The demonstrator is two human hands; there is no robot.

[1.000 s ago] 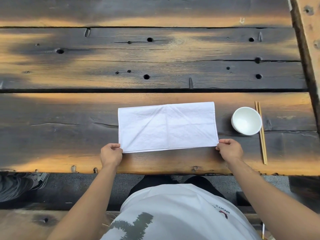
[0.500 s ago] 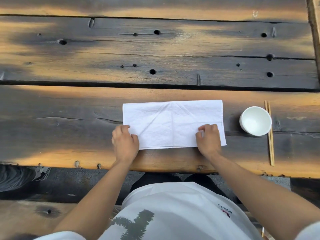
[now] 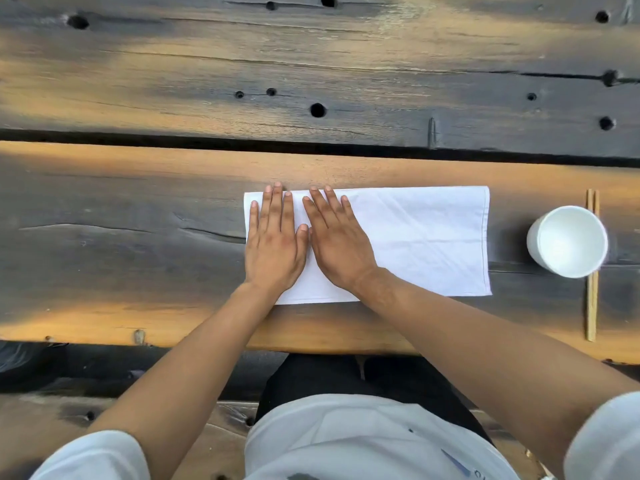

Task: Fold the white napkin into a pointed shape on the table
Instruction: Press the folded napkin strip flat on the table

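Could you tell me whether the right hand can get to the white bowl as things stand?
Probably yes: the right hand lies flat on the napkin, and only bare cloth and table separate it from the white bowl.

Heavy wooden table (image 3: 145, 209) of broad dark planks, weathered grey-black with warm orange patches where light falls. Round holes and long cracks scattered across the upper planks; a deep black gap between boards running the full width just above the middle of the frame. Near edge of the table lit amber along the lower third. Below it, a dark floor strip (image 3: 104, 368) and another worn plank (image 3: 52, 414) at lower left, grey and brown, blurred at the corners.
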